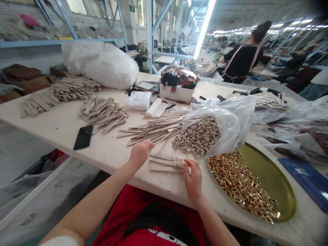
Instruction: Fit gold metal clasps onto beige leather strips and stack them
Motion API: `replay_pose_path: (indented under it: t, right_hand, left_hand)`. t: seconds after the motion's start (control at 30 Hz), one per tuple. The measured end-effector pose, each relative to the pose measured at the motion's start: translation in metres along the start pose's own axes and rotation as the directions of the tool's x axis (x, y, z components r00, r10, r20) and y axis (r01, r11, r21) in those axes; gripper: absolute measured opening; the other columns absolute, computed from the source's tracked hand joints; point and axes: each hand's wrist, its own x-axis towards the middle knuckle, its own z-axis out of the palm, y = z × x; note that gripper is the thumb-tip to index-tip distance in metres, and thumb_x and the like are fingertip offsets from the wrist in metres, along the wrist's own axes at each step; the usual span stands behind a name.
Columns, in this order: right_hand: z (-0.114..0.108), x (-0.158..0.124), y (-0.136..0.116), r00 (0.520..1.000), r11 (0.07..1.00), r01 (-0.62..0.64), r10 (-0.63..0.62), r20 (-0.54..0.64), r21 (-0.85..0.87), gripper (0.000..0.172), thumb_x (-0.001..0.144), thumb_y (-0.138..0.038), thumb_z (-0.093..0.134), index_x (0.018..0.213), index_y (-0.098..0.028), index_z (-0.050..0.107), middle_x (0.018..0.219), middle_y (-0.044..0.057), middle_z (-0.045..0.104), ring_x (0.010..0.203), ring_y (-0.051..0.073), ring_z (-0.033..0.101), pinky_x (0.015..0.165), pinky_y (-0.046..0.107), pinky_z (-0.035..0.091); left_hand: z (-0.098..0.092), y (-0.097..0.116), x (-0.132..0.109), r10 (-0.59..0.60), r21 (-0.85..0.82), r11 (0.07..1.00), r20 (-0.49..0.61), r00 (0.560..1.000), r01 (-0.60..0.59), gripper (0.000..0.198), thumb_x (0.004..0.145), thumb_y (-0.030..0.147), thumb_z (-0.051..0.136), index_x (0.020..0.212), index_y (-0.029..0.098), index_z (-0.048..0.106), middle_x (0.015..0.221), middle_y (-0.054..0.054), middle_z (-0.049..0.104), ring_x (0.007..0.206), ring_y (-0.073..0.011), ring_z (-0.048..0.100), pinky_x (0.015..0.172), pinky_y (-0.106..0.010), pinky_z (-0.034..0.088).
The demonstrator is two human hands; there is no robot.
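My left hand (140,153) is closed in a pinch on the end of a thin beige strap (164,137), at the near edge of a loose pile of straps (151,129). In front of me lie several short straps (164,168) side by side, with gold buckles and loops at their right ends. My right hand (192,177) has its thumb and fingers closed around one of those buckle ends; the fingers partly hide it. Beyond my right hand, small beige loops (198,136) spill from a clear plastic bag (230,119). A gold oval tray (284,191) holds many gold buckles (246,184).
A phone (83,137) lies on the left, near bundles of buckled straps (104,112). Farther back are a big white sack (99,63), a wrapped packet (139,100) and a white box (176,94). A blue folder (304,179) lies right of the tray. Another person (242,61) stands behind the table.
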Motion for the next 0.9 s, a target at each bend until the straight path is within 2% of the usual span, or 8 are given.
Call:
replay_pose_path:
  t: [0.1,0.23,0.33,0.47,0.57,0.7,0.77,0.9]
  right_hand:
    - [-0.006,-0.001,-0.016,0.958,0.946,-0.241,0.195,0.212,0.218,0.034,0.087,-0.042,0.036,0.097,-0.017,0.057,0.073,0.003,0.053,0.067,0.016,0.048,0.064,0.03,0.039]
    - [-0.013,0.002,-0.032,0.833,0.66,-0.549,0.38,0.403,0.513,0.039,0.086,-0.05,0.034,0.093,-0.018,0.054,0.052,-0.006,0.036,0.046,0.009,0.03,0.045,0.023,0.026]
    - [-0.017,0.001,-0.04,0.8,0.574,-0.597,0.476,0.365,0.56,0.029,0.076,-0.047,0.054,0.076,-0.018,0.049,0.052,-0.008,0.032,0.045,0.007,0.028,0.043,0.021,0.023]
    - [-0.02,-0.008,-0.048,0.798,0.664,-0.586,0.373,0.473,0.465,0.029,0.074,-0.046,0.056,0.074,-0.018,0.049,0.051,-0.007,0.035,0.046,0.007,0.031,0.044,0.021,0.024]
    - [-0.025,-0.011,-0.05,0.812,0.725,-0.543,0.325,0.484,0.423,0.028,0.074,-0.045,0.055,0.075,-0.017,0.052,0.052,-0.007,0.037,0.048,0.007,0.033,0.045,0.021,0.026]
    - [-0.035,-0.002,-0.039,0.853,0.772,-0.51,0.396,0.34,0.379,0.031,0.074,-0.048,0.054,0.074,-0.018,0.053,0.055,-0.005,0.04,0.049,0.008,0.036,0.047,0.022,0.031]
    - [-0.039,0.007,-0.028,0.853,0.799,-0.499,0.386,0.352,0.334,0.034,0.077,-0.051,0.05,0.076,-0.017,0.054,0.054,-0.005,0.041,0.049,0.009,0.038,0.047,0.022,0.032]
    - [-0.046,0.033,0.006,0.907,0.936,-0.324,0.265,0.328,0.137,0.044,0.087,-0.049,0.027,0.085,-0.016,0.055,0.06,0.0,0.049,0.053,0.012,0.046,0.051,0.025,0.037]
  left_hand:
    - [-0.009,0.012,-0.033,0.163,-0.153,0.973,-0.071,0.984,-0.172,0.031,0.09,0.028,0.034,0.11,0.021,0.056,0.094,-0.007,0.063,0.087,-0.0189,0.055,0.081,-0.029,0.039]
    - [-0.013,0.035,-0.069,0.399,-0.457,0.811,-0.024,0.917,-0.365,0.031,0.087,0.024,0.038,0.111,0.023,0.057,0.102,-0.006,0.062,0.092,-0.0192,0.055,0.082,-0.03,0.041]
    - [-0.007,0.049,-0.081,0.323,-0.718,0.692,0.217,0.921,-0.073,0.036,0.082,0.032,0.048,0.115,0.019,0.052,0.097,-0.006,0.063,0.085,-0.0184,0.058,0.076,-0.028,0.044]
    - [0.005,0.061,-0.08,0.279,-0.787,0.445,0.575,0.769,0.427,0.027,0.079,0.034,0.049,0.097,0.015,0.053,0.07,0.0,0.061,0.058,-0.0121,0.056,0.055,-0.022,0.042]
    - [0.006,0.067,-0.078,0.305,-0.734,0.37,0.675,0.672,0.569,0.014,0.077,0.029,0.048,0.08,0.015,0.048,0.066,0.001,0.06,0.056,-0.0103,0.055,0.051,-0.019,0.038]
    - [-0.003,0.078,-0.077,0.366,-0.65,0.296,0.754,0.545,0.7,0.015,0.073,0.021,0.047,0.087,0.016,0.045,0.067,0.001,0.06,0.056,-0.01,0.057,0.051,-0.019,0.039]
    - [-0.007,0.085,-0.075,0.367,-0.637,0.198,0.753,0.546,0.745,0.02,0.074,0.022,0.048,0.093,0.016,0.046,0.068,0.0,0.06,0.056,-0.0094,0.057,0.053,-0.019,0.041]
    - [-0.009,0.095,-0.069,0.264,-0.648,-0.013,0.732,0.628,0.761,0.023,0.073,0.022,0.051,0.095,0.015,0.049,0.077,-0.005,0.063,0.062,-0.0107,0.06,0.057,-0.02,0.045]
